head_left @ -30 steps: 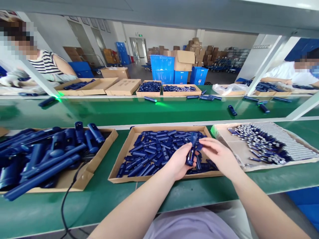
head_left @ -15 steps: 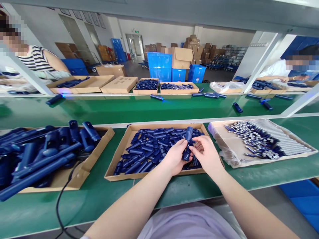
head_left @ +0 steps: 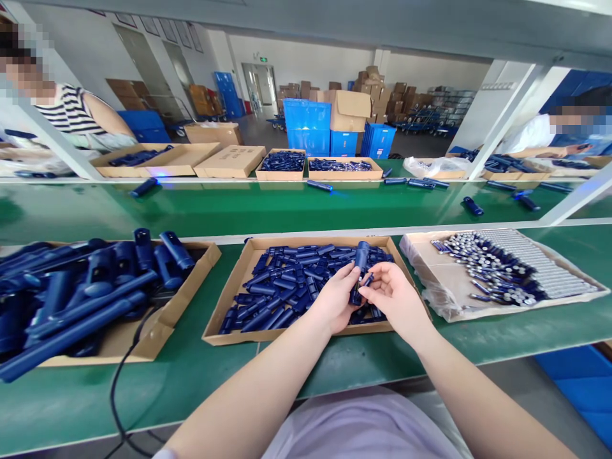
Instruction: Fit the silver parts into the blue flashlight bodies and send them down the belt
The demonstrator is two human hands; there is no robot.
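Note:
My left hand (head_left: 335, 298) is closed around a dark blue flashlight body (head_left: 362, 255), tilted with its wide end up. At its side, my right hand (head_left: 389, 293) pinches a small dark blue piece (head_left: 368, 279) between thumb and fingers. An opening seems to show in the flashlight's side near that piece; the fingers hide much of it. Both hands are over the near edge of a cardboard tray (head_left: 228, 288) heaped with small dark blue parts (head_left: 287, 284).
To the left, a cardboard tray (head_left: 194, 299) holds bigger blue flashlight bodies (head_left: 102, 271), with a black cable (head_left: 115, 382) beside it. A plastic-lined tray (head_left: 433, 274) of silver and blue cylinders is on the right. Flashlights lie on the green belt (head_left: 229, 207). Two people sit across.
The right hand's small piece now shows apart from the flashlight's side, where the fingers earlier pressed close. Flashlights on the belt have shifted right.

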